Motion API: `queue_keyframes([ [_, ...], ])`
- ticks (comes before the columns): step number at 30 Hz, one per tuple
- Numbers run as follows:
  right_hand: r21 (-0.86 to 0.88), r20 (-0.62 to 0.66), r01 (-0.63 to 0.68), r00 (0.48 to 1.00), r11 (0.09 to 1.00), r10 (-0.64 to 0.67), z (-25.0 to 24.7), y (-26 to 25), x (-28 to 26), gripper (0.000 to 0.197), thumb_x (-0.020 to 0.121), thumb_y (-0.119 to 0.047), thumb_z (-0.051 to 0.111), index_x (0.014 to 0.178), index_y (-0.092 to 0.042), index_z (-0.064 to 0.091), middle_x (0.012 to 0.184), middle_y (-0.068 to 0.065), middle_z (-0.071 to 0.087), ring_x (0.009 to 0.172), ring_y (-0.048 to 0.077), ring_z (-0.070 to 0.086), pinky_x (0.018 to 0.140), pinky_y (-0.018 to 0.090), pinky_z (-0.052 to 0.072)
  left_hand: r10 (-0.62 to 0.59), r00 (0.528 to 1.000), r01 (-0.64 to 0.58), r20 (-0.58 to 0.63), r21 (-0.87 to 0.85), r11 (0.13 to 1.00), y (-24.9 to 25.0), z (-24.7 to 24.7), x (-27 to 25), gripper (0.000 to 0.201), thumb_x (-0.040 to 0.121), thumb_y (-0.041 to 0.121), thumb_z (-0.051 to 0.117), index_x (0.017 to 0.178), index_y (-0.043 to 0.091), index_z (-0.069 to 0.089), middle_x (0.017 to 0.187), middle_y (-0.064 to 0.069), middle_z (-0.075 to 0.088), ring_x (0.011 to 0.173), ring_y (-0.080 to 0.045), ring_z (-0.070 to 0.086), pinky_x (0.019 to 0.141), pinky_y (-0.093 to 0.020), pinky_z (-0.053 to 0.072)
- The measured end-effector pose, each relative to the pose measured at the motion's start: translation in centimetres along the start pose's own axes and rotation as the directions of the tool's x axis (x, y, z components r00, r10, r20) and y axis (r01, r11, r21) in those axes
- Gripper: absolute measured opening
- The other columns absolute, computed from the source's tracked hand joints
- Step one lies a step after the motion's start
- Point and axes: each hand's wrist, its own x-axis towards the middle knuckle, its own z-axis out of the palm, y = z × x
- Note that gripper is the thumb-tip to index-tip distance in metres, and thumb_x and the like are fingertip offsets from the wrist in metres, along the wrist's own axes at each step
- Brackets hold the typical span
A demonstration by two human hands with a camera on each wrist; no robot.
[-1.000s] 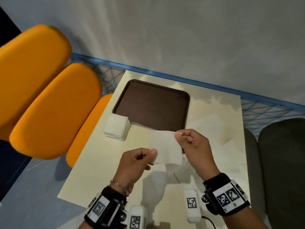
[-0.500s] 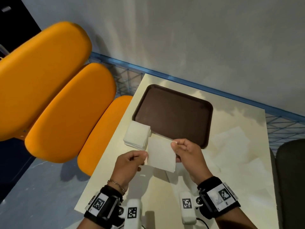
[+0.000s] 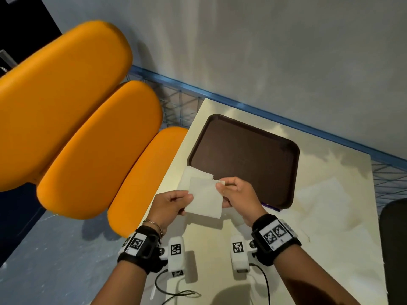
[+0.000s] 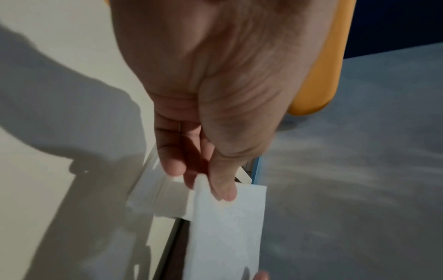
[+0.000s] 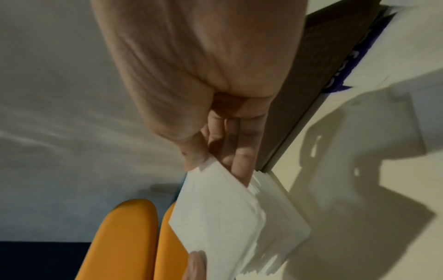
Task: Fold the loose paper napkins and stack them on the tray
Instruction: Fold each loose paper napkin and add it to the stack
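I hold a folded white napkin (image 3: 204, 200) in the air between both hands, just above a stack of folded napkins (image 3: 193, 175) that lies on the table by the tray's near left corner. My left hand (image 3: 176, 200) pinches the napkin's left edge (image 4: 227, 227) between thumb and fingers. My right hand (image 3: 233, 192) pinches its upper right corner (image 5: 215, 204). The dark brown tray (image 3: 244, 157) lies bare on the cream table (image 3: 330, 216), beyond my hands. Loose unfolded napkins (image 3: 323, 192) lie flat to the tray's right.
Three orange seat cushions (image 3: 92, 150) stand left of the table. A blue wire rack (image 3: 176, 102) runs along the grey wall behind it. A dark chair (image 3: 394, 249) is at the right edge. A purple scrap (image 3: 271, 206) peeks from under the tray's near edge.
Both hands have carried the folded napkin leftward and away from me, from in front of the tray's middle to above the stack by its left corner. The head view has swung left.
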Motion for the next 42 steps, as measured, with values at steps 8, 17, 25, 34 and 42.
queue_keyframes([
  [8, -0.044, -0.08, -0.093, 0.993, 0.995, 0.09, 2.8, 1.6, 5.6, 0.026, 0.088, -0.004, 0.084, 0.111, -0.005, 0.072, 0.097, 0.011, 0.082, 0.086, 0.027, 0.081, 0.079, 0.041, 0.067, 0.153, 0.962, -0.097, -0.227, 0.243, 0.965, 0.8, 0.1, 5.6, 0.014, 0.081, 0.026, 0.09, 0.092, 0.02, 0.084, 0.079, 0.007, 0.079, 0.07, -0.006, 0.07, 0.072, -0.021, 0.057],
  [17, -0.194, -0.181, -0.121, 0.98, 0.973, 0.086, 3.6, 2.7, 7.0, 0.024, 0.08, -0.005, 0.089, 0.091, -0.015, 0.07, 0.086, 0.009, 0.08, 0.066, 0.019, 0.078, 0.064, 0.038, 0.067, 0.17, 0.953, -0.07, -0.25, 0.366, 0.928, 0.3, 0.2, 7.6, 0.017, 0.081, 0.026, 0.089, 0.097, 0.021, 0.084, 0.09, 0.009, 0.078, 0.09, -0.012, 0.071, 0.082, -0.025, 0.053],
  [25, -0.193, -0.181, -0.088, 0.982, 0.977, 0.053, 3.1, 3.0, 7.1, 0.03, 0.076, -0.006, 0.092, 0.097, -0.014, 0.072, 0.088, 0.011, 0.079, 0.07, 0.022, 0.079, 0.065, 0.04, 0.067, 0.147, 0.95, -0.024, -0.277, 0.403, 0.915, 0.2, 0.1, 7.7, 0.016, 0.081, 0.029, 0.089, 0.094, 0.022, 0.083, 0.086, 0.011, 0.076, 0.089, -0.011, 0.07, 0.074, -0.021, 0.049],
  [34, -0.607, -0.181, -0.069, 0.982, 0.791, -0.054, -5.8, 7.1, 1.5, 0.04, 0.074, -0.028, 0.09, 0.109, -0.025, 0.071, 0.107, -0.006, 0.073, 0.099, 0.015, 0.072, 0.09, 0.036, 0.06, 0.321, 0.905, -0.121, -0.278, 0.556, 0.822, 0.0, 1.1, 5.6, 0.052, 0.079, 0.052, 0.087, 0.119, 0.023, 0.072, 0.116, 0.004, 0.069, 0.101, -0.019, 0.067, 0.078, -0.033, 0.052],
  [42, -0.94, -0.013, -0.017, 1.0, 0.34, 0.014, -12.3, 15.2, -6.9, 0.083, 0.084, -0.032, 0.087, 0.156, -0.031, 0.044, 0.163, -0.005, 0.035, 0.14, 0.019, 0.043, 0.113, 0.029, 0.041, 0.431, 0.892, -0.414, 0.138, 0.634, 0.653, -1.7, 8.1, -0.9, 0.027, 0.083, 0.047, 0.084, 0.102, 0.029, 0.076, 0.102, 0.012, 0.069, 0.086, -0.004, 0.064, 0.075, -0.025, 0.051],
])
